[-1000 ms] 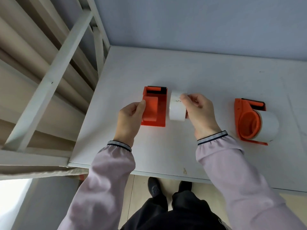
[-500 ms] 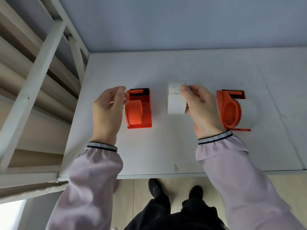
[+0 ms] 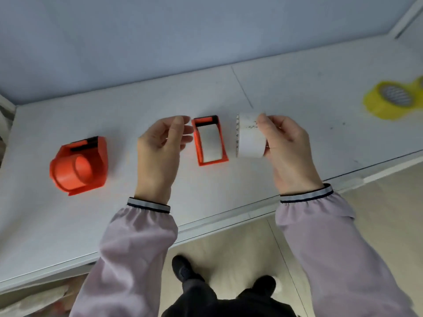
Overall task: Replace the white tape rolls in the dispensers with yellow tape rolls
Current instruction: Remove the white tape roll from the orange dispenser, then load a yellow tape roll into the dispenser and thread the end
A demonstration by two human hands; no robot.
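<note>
My right hand holds a white tape roll just above the white table. To its left an orange dispenser stands on the table with a white tape roll in it. My left hand hovers at that dispenser's left side, fingers curled and apart, holding nothing. Farther left lies a second orange dispenser, with its bare orange hub showing and no roll on it. Blurred yellow tape rolls lie at the far right of the table.
A pale blue wall rises behind the table. The table's front edge runs diagonally in front of me, with beige floor and my dark shoes below it.
My left hand has let go of the empty dispenser and moved right, beside the loaded one. The view has swung right, bringing the yellow rolls in. My right hand still holds the white roll.
</note>
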